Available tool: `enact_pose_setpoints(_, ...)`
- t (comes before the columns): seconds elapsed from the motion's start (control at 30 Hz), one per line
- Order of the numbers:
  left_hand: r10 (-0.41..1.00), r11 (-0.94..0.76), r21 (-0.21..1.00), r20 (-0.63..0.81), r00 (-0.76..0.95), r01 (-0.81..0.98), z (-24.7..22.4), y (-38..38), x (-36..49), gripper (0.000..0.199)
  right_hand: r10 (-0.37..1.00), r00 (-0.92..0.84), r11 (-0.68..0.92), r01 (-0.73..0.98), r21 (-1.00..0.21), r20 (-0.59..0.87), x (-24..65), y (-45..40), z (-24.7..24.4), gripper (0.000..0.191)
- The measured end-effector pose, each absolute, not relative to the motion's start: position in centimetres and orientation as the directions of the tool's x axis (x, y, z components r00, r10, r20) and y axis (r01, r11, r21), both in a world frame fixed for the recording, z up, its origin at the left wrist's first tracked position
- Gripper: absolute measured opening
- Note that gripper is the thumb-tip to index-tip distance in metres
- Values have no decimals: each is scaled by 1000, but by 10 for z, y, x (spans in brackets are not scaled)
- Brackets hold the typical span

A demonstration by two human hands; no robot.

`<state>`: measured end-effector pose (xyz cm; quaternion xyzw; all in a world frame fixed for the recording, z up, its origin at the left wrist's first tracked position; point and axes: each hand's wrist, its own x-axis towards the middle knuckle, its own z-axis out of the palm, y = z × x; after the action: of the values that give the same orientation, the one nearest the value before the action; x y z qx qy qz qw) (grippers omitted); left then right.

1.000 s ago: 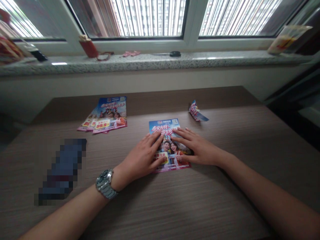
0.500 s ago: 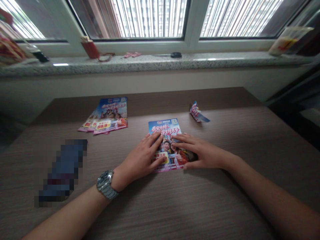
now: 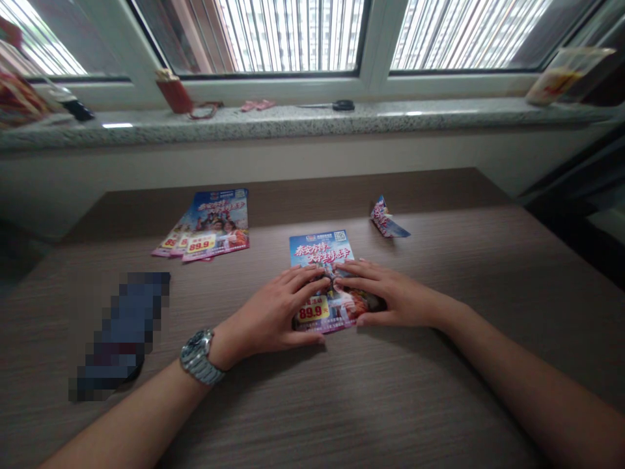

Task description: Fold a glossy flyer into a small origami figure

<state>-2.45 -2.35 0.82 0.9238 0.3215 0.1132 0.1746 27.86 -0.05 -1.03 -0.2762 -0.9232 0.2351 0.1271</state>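
Observation:
A printed flyer with a blue top and pink bottom lies flat on the table in front of me. My left hand rests over its left side, fingers stretched across the picture and thumb below near the bottom edge. From the other side, my right hand covers the flyer's right edge with its fingers spread. Neither hand grips the paper, and parts of the picture are hidden under the fingers. Farther back on the right stands a small folded flyer, creased into an angular shape.
Several fanned flyers lie at the back left of the table. A blurred-out dark blue object is nearer on the left. On the stone windowsill are a red container, scissors and a plastic cup.
My left hand has shifted slightly left and down, its thumb dropping to the flyer's lower edge and uncovering the printed price. My right hand has barely moved.

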Motion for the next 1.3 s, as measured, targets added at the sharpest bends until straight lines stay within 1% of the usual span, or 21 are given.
enact_pose_setpoints(0.2,618,-744,414,126,776,524,9,-23,-24,65,566,-816,736,434,-520,119,279,-1,-9,71)
enact_pose_setpoints(0.33,633,-731,445,161,757,517,9,-21,-23,54,568,-814,735,436,-520,122,279,-3,-7,81)
enact_pose_setpoints(0.4,638,-725,458,167,751,514,9,-20,-23,51,569,-807,741,418,-525,160,279,-3,-6,83)
enact_pose_setpoints(0.47,639,-723,461,164,751,514,8,-20,-23,49,577,-788,742,397,-540,213,278,-4,-6,75)
enact_pose_setpoints(0.57,641,-721,461,164,750,517,6,-19,-24,49,573,-778,743,362,-562,257,277,-3,-6,55)
enact_pose_setpoints(0.67,640,-724,469,182,747,506,5,-19,-24,48,545,-798,751,329,-572,257,276,-1,-5,40)
enact_pose_setpoints(0.8,637,-724,470,173,752,505,9,-19,-25,50,548,-793,747,321,-582,267,276,-1,-4,33)
enact_pose_setpoints(0.87,620,-732,472,160,768,492,12,-19,-26,57,570,-776,734,333,-592,270,275,-2,-3,31)
enact_pose_setpoints(0.97,583,-753,473,156,798,457,16,-19,-27,72,602,-746,721,354,-596,284,273,-3,-2,27)
enact_pose_setpoints(1.03,589,-752,475,171,790,458,15,-20,-27,64,610,-738,718,362,-594,288,273,-4,-2,26)
enact_pose_setpoints(1.1,612,-737,492,193,767,464,13,-20,-26,44,614,-733,716,361,-597,293,272,-4,-2,26)
enact_pose_setpoints(1.13,623,-728,504,201,756,465,12,-20,-26,37,615,-730,715,358,-600,297,272,-4,-2,25)
enact_pose_setpoints(1.23,644,-708,531,213,735,466,8,-22,-26,33,630,-712,702,350,-620,311,272,-4,-2,25)
enact_pose_setpoints(1.3,656,-705,527,232,718,474,7,-23,-26,31,651,-691,685,355,-636,316,271,-6,-1,25)
